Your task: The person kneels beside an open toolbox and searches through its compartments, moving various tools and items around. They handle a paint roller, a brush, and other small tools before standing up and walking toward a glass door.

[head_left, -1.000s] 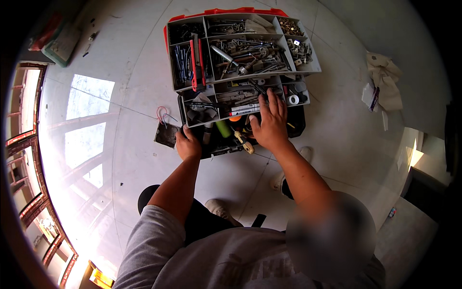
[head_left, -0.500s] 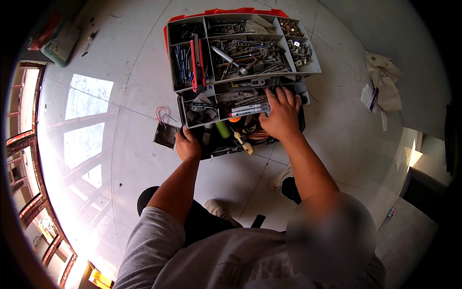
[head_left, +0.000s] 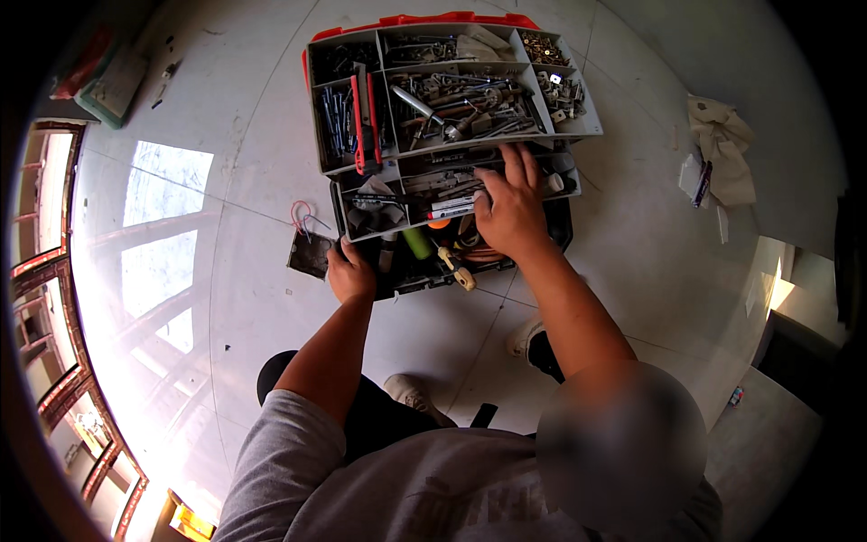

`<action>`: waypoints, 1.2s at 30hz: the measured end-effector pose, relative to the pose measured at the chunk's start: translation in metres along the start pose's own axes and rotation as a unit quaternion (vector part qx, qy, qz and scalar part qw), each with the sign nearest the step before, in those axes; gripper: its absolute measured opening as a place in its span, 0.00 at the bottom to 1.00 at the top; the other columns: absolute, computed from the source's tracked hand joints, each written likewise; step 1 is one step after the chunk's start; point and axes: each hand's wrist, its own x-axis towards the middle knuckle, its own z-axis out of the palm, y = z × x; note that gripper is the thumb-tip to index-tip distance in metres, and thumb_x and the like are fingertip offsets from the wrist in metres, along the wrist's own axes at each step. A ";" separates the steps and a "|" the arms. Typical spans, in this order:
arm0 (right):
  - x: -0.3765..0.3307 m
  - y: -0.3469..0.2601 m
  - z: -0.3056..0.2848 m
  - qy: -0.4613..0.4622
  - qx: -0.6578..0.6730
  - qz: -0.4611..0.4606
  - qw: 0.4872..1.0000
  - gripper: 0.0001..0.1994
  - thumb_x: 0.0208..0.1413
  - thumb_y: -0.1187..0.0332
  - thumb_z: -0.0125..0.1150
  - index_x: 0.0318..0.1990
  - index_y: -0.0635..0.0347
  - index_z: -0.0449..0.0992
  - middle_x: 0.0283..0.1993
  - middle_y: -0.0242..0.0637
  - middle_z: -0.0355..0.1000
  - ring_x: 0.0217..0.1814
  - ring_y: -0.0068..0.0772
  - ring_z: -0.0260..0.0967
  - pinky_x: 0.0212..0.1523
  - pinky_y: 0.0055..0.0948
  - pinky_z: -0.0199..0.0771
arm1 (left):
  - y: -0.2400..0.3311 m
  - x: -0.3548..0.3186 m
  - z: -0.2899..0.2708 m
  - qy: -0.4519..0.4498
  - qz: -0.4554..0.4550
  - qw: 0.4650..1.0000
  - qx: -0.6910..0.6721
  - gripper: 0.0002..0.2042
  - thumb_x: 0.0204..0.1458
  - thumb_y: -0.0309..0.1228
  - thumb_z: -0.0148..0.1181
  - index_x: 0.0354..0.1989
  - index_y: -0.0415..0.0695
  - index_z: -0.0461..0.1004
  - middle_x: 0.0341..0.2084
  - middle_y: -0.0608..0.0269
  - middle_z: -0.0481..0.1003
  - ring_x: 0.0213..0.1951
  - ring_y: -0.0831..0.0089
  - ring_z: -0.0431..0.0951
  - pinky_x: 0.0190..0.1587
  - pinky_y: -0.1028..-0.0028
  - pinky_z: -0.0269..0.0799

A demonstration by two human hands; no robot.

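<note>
1. The grip: the person's left hand [head_left: 350, 274] is curled closed on the near-left corner of the black plastic toolbox base [head_left: 397, 275], bracing it on the pale tiled floor [head_left: 226, 271]. The right hand [head_left: 510, 212] lies palm down with fingers spread and loose, grasping nothing, its fingertips among the contents of the grey middle tray [head_left: 424, 194].

2. Nearest the body, a pale shoe [head_left: 411, 395] and a dark shoe [head_left: 545, 348] show on the floor between the knees and the box.

3. Just beside the left hand sits a small dark square plate with red and white wires [head_left: 310, 248], touching or nearly touching the box; which, cannot be told.

4. In the open base below the right hand lie a green cylinder [head_left: 416, 242] and a cream-handled tool [head_left: 454, 269].

5. Judgement: sifting goes best with the left hand kept firm on the corner, so that the stepped trays do not shift, while the right fingers rake lightly, lifting pieces rather than pushing them over the dividers.

6. Farther out, the grey upper tray with compartments of metal fittings [head_left: 452, 99] holds a red-handled tool [head_left: 361, 122] upright in its left section; sharp ends there call for slow fingers.

7. Well apart to the right, a crumpled cream cloth [head_left: 722, 149] lies on the floor.
</note>
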 end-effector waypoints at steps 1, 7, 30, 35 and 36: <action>0.002 0.001 0.001 0.017 -0.016 0.026 0.999 0.16 0.53 0.69 0.67 0.49 0.59 0.84 0.66 0.45 0.71 0.74 0.54 0.57 0.73 0.58 0.57 | 0.000 -0.001 0.000 0.000 -0.001 1.000 0.000 0.28 0.71 0.55 0.43 0.41 0.36 0.69 0.38 0.30 0.78 0.43 0.27 0.76 0.45 0.39 0.69; -0.019 0.004 0.008 -0.037 0.037 0.028 0.998 0.18 0.57 0.64 0.66 0.54 0.61 0.80 0.61 0.42 0.73 0.69 0.51 0.63 0.69 0.58 0.60 | 0.001 0.001 -0.001 0.009 0.004 1.000 -0.005 0.28 0.71 0.54 0.43 0.40 0.36 0.68 0.38 0.29 0.78 0.43 0.27 0.75 0.44 0.38 0.68; -0.053 0.002 -0.002 -0.033 -0.040 0.063 0.997 0.23 0.53 0.62 0.69 0.56 0.60 0.78 0.58 0.43 0.74 0.69 0.49 0.63 0.75 0.65 0.50 | 0.000 -0.002 0.002 0.010 0.002 1.000 -0.001 0.27 0.71 0.53 0.43 0.40 0.35 0.68 0.38 0.28 0.78 0.43 0.25 0.75 0.44 0.37 0.68; -0.052 -0.015 0.003 -0.126 -0.005 0.086 0.988 0.31 0.56 0.59 0.66 0.67 0.54 0.72 0.71 0.39 0.69 0.82 0.48 0.50 0.78 0.76 0.30 | -0.001 -0.002 0.001 0.002 -0.001 1.000 0.002 0.27 0.71 0.53 0.43 0.39 0.35 0.68 0.38 0.28 0.77 0.44 0.25 0.74 0.45 0.37 0.67; -0.051 -0.018 0.004 -0.128 -0.002 0.086 0.988 0.30 0.56 0.58 0.66 0.67 0.54 0.73 0.72 0.39 0.69 0.82 0.47 0.49 0.78 0.77 0.27 | -0.002 -0.002 0.001 0.004 -0.001 1.000 0.003 0.27 0.71 0.53 0.43 0.39 0.35 0.67 0.38 0.28 0.77 0.44 0.25 0.74 0.45 0.37 0.67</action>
